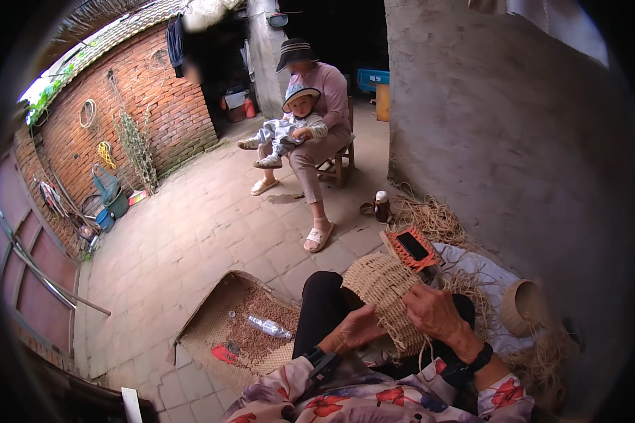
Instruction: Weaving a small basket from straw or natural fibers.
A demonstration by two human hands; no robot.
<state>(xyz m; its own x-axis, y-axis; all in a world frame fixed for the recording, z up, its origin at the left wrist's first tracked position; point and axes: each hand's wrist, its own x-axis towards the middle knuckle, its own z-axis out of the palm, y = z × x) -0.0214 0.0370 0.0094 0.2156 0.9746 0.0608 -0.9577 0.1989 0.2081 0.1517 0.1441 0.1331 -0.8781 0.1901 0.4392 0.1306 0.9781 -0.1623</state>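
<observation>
A half-round woven straw basket [379,282] rests across my lap, tilted, with loose strands hanging from its lower edge. My left hand [358,329] grips its near left edge, the fingertips partly hidden at the weave. On the other side my right hand [437,310] is closed at the basket's right edge, fingers bent and pinched against the straw. Whether a single strand is caught between those fingers I cannot make out. A thin straw strand [425,350] dangles below the right hand.
Beyond my knees lie an orange stool [402,240] bearing a phone [412,246], straw coils [427,217], a bottle [382,206] and a round basket [521,308] on white cloth. At left is a woven scoop tray [222,310] with a plastic bottle [269,327]. A seated person [324,99] holds a child [289,130].
</observation>
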